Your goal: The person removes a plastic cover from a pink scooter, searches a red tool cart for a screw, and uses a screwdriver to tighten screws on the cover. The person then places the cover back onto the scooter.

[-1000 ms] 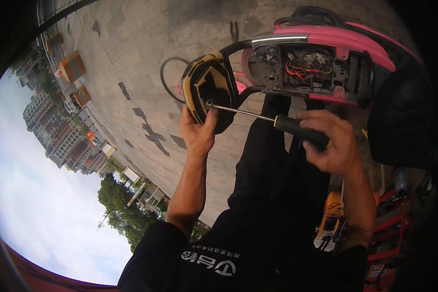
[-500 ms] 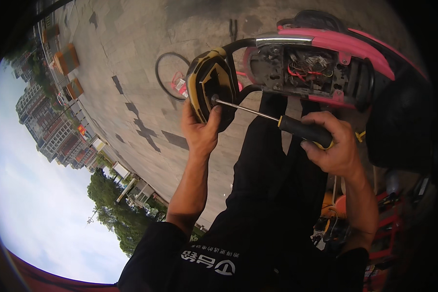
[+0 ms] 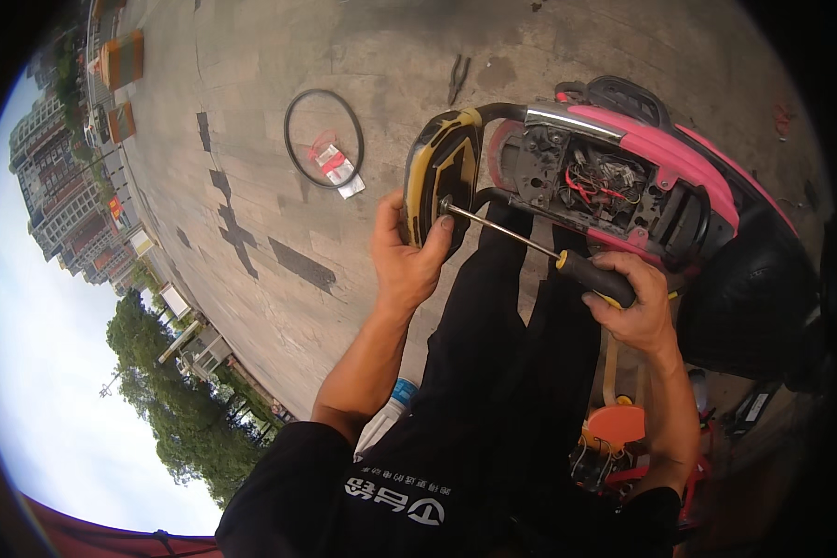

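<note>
My left hand grips the lower end of a yellow and black pad, like a scooter backrest, on a bent black tube frame. Its fingers go behind the pad, and the thumb lies by a small dark round fastener on the inner face. My right hand is wrapped round the black and yellow handle of a screwdriver. The long metal shaft points left, and its tip meets the fastener. Beside the frame, a pink scooter body has an uncovered bay with tangled red and dark wires.
On the paving lie a black hoop, a pink and white packet within it and pliers. A bulky black part stands at right. Nearer are an orange disc and a blue-topped container.
The view has shifted, so the pad and scooter sit farther right and lower. The hoop and packet show more fully. Both hands keep their grips, with the screwdriver tip still at the fastener.
</note>
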Demonstrator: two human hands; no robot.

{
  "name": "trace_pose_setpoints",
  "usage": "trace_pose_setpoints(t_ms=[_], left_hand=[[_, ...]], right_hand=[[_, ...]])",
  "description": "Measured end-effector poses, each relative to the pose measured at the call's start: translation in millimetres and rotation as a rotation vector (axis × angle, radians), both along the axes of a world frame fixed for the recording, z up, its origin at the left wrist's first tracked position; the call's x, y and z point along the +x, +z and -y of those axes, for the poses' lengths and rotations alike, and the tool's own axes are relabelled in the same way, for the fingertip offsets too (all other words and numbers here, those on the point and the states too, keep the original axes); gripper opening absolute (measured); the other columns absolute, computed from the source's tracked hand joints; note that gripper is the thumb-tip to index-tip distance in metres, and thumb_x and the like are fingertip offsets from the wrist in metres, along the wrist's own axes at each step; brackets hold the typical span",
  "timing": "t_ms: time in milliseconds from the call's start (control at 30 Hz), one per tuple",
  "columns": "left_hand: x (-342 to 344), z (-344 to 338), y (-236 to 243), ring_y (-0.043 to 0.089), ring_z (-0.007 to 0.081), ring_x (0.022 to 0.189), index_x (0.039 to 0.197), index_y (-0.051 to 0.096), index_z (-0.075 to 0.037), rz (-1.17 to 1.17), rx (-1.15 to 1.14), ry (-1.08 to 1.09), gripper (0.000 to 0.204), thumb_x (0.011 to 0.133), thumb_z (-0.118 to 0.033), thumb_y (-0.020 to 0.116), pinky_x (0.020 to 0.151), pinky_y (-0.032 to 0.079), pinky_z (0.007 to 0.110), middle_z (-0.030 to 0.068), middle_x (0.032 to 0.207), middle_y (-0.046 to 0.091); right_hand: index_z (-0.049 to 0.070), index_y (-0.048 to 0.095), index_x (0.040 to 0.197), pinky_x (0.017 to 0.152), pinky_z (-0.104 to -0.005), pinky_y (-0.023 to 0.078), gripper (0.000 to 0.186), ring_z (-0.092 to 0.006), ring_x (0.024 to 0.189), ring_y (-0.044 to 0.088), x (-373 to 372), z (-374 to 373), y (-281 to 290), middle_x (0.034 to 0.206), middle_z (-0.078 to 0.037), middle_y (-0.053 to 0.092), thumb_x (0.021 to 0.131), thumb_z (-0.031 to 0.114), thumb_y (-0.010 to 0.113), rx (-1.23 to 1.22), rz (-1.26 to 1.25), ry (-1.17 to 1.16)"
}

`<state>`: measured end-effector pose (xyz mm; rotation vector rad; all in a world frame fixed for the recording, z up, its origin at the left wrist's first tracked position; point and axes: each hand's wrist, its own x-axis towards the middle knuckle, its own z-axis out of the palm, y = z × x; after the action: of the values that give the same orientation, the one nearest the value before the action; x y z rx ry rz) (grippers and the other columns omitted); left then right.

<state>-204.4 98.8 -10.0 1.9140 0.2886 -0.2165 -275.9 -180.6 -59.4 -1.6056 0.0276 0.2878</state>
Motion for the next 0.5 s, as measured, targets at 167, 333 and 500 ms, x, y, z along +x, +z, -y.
trace_pose_setpoints(t_ms=[167, 333, 500], left_hand=[[-12.6, -0.9, -5.6, 0.06, 0.0132, 0.099, 0.12, 0.048, 0.001, 0.001, -0.147, 0.079, 0.041, 0.083, 0.006, 0.067, 0.088, 0.048, 0.027, 0.0107, 0.113, 0.061], [-15.0, -1.2, -9.9, 0.06, 0.0167, 0.1, 0.1, 0.049, -0.002, 0.025, -0.428, 0.173, 0.028, 0.08, 0.003, 0.068, 0.088, 0.048, 0.031, 0.0198, 0.125, 0.06], [-8.2, -17.4, -8.5, 0.061, 0.025, 0.079, 0.096, 0.056, -0.003, 0.162, -0.154, -0.053, 0.03, 0.072, 0.002, 0.073, 0.072, 0.047, 0.033, 0.024, 0.117, 0.064]], right_hand=[[0.002, 0.059, 0.102, 0.075, -0.0354, 0.053, 0.047, -0.0308, 0.085, 0.068, 0.8, 0.8, -5.8, 0.099, -0.016, 0.069, 0.061, 0.001, 0.08, -0.12, 0.165, 0.109], [0.003, 0.051, 0.111, 0.08, -0.0404, 0.051, 0.045, -0.0336, 0.093, 0.066, -6.8, -2.1, -10.7, 0.103, -0.022, 0.065, 0.072, 0.003, 0.075, -0.142, 0.131, 0.211], [0.005, 0.048, 0.109, 0.08, -0.0384, 0.049, 0.046, -0.0314, 0.09, 0.063, -13.5, -3.2, -12.1, 0.11, -0.023, 0.065, 0.073, 0.002, 0.075, -0.221, 0.017, 0.213]])
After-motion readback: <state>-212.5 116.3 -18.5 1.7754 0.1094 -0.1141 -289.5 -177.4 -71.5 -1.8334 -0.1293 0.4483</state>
